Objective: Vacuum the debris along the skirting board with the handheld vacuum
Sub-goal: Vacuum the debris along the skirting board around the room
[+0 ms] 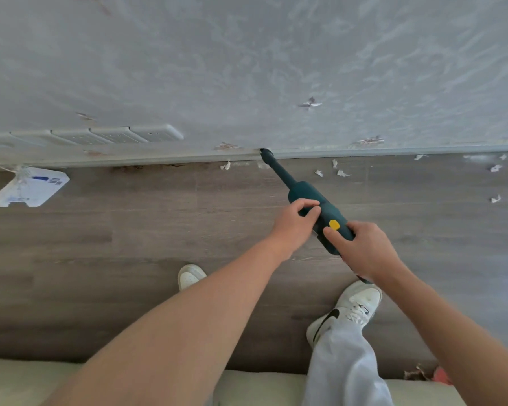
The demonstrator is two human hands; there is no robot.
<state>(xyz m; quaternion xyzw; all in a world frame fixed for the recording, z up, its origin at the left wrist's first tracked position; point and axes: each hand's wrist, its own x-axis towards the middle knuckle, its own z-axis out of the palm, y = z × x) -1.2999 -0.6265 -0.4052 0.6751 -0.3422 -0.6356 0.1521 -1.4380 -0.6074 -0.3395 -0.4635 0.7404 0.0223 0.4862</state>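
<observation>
A dark green handheld vacuum [308, 197] with a yellow button [334, 224] points up-left, its narrow nozzle tip [266, 154] against the grey skirting board [393, 153]. My left hand [295, 222] grips the vacuum's body from the left. My right hand [364, 249] holds the handle end, thumb just below the yellow button. White paper scraps [339, 171] lie on the wood floor along the board, right of the nozzle, with one scrap [225, 166] to its left and more scraps [496, 167] at the far right.
A row of white wall sockets [112, 136] sits above the skirting at left. A white printed card [31, 187] lies on the floor below them. My white shoes [355, 306] stand on the floor. A cream cushion edge [261, 385] runs along the bottom.
</observation>
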